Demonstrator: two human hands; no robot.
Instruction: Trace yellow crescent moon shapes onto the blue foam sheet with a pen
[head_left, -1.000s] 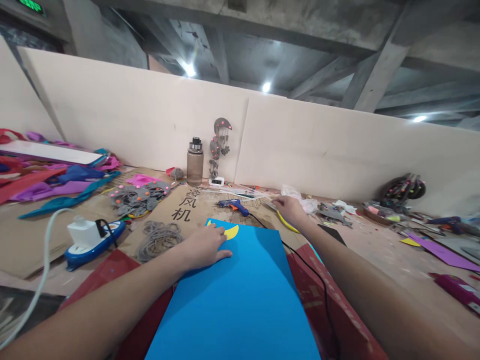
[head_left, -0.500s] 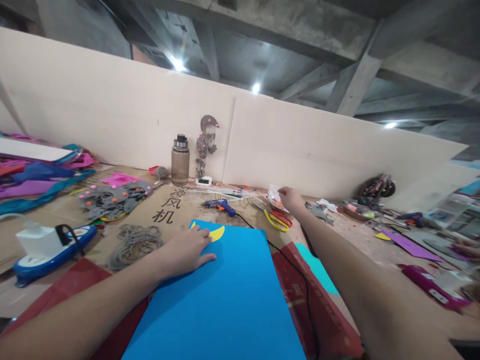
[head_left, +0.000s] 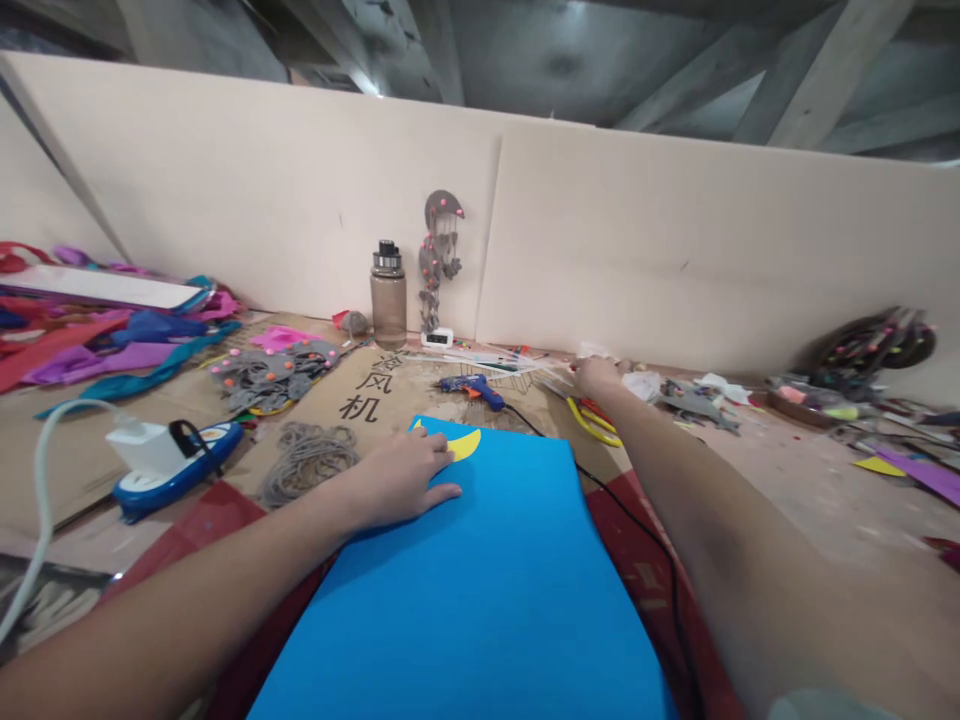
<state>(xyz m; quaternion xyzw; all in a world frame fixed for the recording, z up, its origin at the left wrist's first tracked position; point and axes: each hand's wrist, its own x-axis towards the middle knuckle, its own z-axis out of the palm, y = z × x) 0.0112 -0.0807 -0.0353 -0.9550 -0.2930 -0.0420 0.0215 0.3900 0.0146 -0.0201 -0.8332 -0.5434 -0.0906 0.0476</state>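
Observation:
My left hand (head_left: 409, 475) lies flat on the upper left of a blue sheet (head_left: 480, 590), its thumb stretched out. Under its fingers is a yellow paper crescent (head_left: 465, 445), partly covered, its right end showing. My right hand (head_left: 598, 374) reaches to the back of the table, beside white plastic wrapping (head_left: 592, 350). Its fingers are bent down and mostly hidden, so what they touch cannot be made out. Just below that hand lie scissors with yellow handles (head_left: 592, 422), partly behind the wrist. A blue glue gun (head_left: 472, 390) rests beyond the sheet's top edge.
The glue gun's black cord (head_left: 637, 535) runs along the sheet's right side. Grey yarn (head_left: 311, 465), a power strip (head_left: 180, 470) and grey felt pieces (head_left: 274, 375) lie left. A bottle (head_left: 388, 300) and small clock (head_left: 437, 338) stand before the white board (head_left: 637, 240).
The view has turned down and to the right. My right hand has lowered towards the tabletop by the plastic wrapping. My left hand remains on the yellow crescent.

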